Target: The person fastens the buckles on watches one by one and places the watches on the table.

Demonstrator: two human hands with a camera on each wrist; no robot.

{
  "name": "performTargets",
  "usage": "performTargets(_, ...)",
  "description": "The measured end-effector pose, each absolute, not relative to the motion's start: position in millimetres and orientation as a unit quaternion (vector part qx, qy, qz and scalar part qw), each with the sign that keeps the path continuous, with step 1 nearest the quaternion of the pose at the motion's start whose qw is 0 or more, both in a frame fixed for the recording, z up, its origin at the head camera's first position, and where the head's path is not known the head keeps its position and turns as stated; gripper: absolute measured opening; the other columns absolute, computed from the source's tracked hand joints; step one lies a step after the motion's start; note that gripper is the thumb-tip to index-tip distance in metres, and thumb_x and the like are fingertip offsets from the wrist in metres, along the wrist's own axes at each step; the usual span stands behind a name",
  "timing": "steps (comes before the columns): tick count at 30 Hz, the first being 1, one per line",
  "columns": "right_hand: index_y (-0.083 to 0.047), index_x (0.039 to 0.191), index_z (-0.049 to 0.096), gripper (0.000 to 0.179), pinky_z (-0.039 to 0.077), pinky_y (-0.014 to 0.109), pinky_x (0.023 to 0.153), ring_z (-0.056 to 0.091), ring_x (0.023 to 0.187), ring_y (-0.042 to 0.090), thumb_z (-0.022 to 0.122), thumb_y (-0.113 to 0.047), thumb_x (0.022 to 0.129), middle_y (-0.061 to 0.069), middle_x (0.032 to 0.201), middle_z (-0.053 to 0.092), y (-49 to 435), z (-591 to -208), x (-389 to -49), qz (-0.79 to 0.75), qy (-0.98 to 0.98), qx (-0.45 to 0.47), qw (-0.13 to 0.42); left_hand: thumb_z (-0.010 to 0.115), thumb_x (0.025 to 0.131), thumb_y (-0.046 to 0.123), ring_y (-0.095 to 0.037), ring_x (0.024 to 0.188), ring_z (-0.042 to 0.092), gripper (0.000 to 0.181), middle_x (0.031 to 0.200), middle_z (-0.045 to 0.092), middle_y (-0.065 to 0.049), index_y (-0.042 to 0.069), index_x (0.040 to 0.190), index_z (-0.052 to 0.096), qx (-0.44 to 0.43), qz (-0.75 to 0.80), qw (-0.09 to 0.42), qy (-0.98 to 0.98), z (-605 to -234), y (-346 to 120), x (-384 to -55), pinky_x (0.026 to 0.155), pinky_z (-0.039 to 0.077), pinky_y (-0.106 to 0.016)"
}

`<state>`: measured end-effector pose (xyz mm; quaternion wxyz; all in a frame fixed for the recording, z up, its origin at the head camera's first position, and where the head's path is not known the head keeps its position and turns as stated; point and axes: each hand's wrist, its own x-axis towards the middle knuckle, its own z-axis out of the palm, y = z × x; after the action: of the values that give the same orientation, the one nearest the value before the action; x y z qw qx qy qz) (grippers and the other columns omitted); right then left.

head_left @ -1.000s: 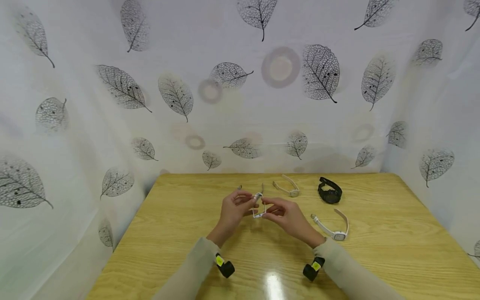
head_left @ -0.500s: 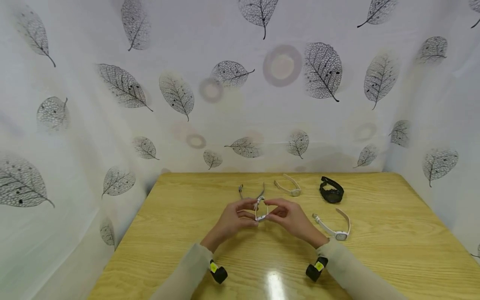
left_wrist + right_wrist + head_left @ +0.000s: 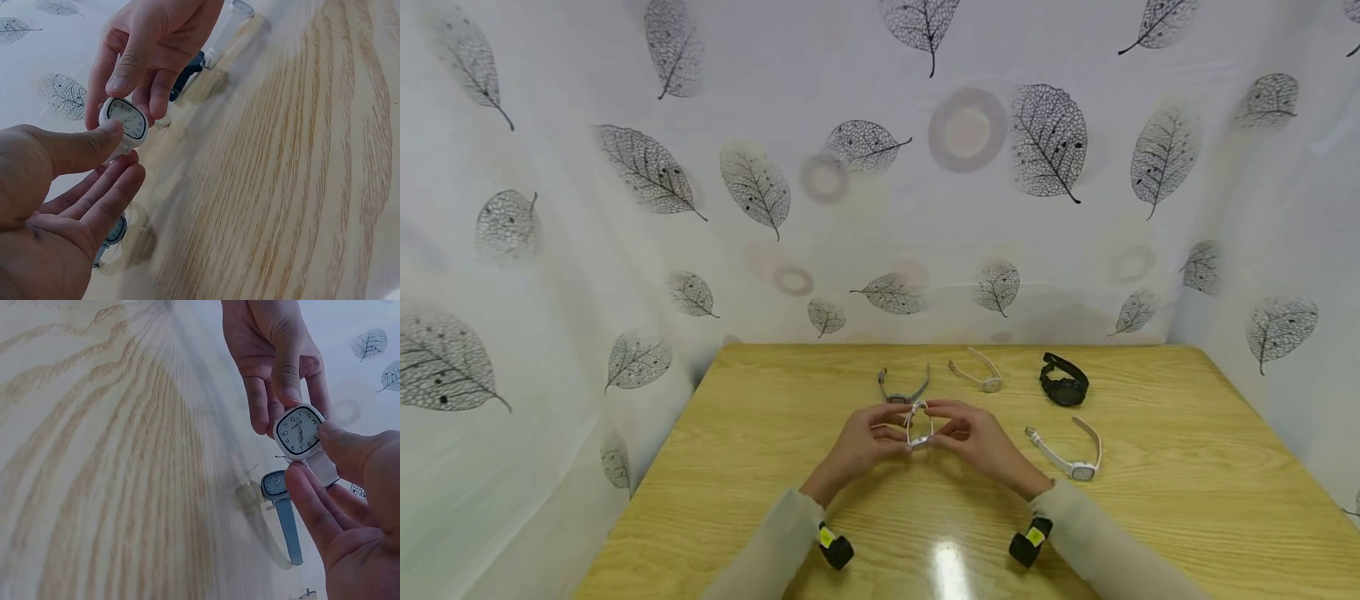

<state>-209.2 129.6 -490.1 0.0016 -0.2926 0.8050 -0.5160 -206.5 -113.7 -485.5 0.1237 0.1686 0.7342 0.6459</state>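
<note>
The left hand (image 3: 861,440) and the right hand (image 3: 976,437) both pinch a white watch (image 3: 299,432) between thumb and fingers, one at each side of its dial, holding it above the wooden table (image 3: 760,417). A blue-grey watch (image 3: 285,515) lies just beyond them; to its right lie a pale watch (image 3: 992,385) and a black watch (image 3: 1064,391), with another white watch (image 3: 1082,472) near the right forearm (image 3: 1093,529)

White watch (image 3: 919,442) with rounded-square, dark-rimmed dial (image 3: 300,432), strap (image 3: 321,466) in a loop, aloft between left grip (image 3: 867,437) and right grip (image 3: 973,437)
</note>
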Motion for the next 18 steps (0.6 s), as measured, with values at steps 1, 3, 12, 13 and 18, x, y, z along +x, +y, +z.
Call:
performTargets(1,0.003,0.136,0.063,0.046,0.060,0.029,0.083,0.074,0.092,0.016,0.076,-0.015,0.095,0.017,0.146,0.056,129.5,-490.5,-209.1,-0.515,0.805,-0.294,0.002,0.079,0.087,-0.005,-0.030,0.103,0.071,0.057,0.127,0.062,-0.027,0.003,0.140,0.061,0.168,0.645,0.125,0.735,-486.2,-114.2,-206.5,0.085,0.061,-0.032)
performTargets(3,0.003,0.135,0.063,0.046,0.061,0.030,0.082,0.074,0.092,0.017,0.076,-0.014,0.095,0.019,0.146,0.056,129.5,-491.1,-208.8,-0.514,0.805,-0.297,0.003,0.079,0.088,-0.004,-0.030,0.103,0.072,0.056,0.127,0.062,-0.027,0.003,0.140,0.061,0.168,0.645,0.126,0.735,-488.2,-115.0,-207.0,0.085,0.061,-0.033)
performTargets(12,-0.002,0.138,0.064,0.048,0.060,0.028,0.079,0.073,0.092,0.014,0.076,-0.020,0.095,0.013,0.146,0.057,127.2,-486.9,-208.6,-0.505,0.818,-0.270,0.055,0.081,0.088,0.006,-0.026,0.099,0.073,0.052,0.120,0.068,-0.018,0.008,0.138,0.064,0.167,0.579,0.111,0.790,-490.9,-119.0,-208.0,0.075,0.062,-0.034)
performTargets(13,-0.003,0.138,0.064,0.048,0.060,0.028,0.079,0.073,0.093,0.014,0.076,-0.021,0.095,0.013,0.146,0.056,127.1,-486.6,-209.0,-0.505,0.819,-0.267,0.062,0.082,0.088,0.007,-0.026,0.097,0.073,0.052,0.120,0.069,-0.018,0.008,0.137,0.065,0.169,0.568,0.106,0.799,-490.4,-119.2,-208.2,0.073,0.062,-0.034)
performTargets(18,-0.004,0.137,0.064,0.045,0.061,0.030,0.079,0.073,0.095,0.018,0.075,-0.018,0.096,0.017,0.146,0.056,126.5,-489.0,-212.9,-0.514,0.811,-0.265,0.090,0.085,0.086,0.013,-0.020,0.088,0.071,0.049,0.117,0.071,-0.015,0.008,0.132,0.068,0.180,0.522,0.088,0.829,-488.2,-119.7,-209.4,0.065,0.060,-0.031)
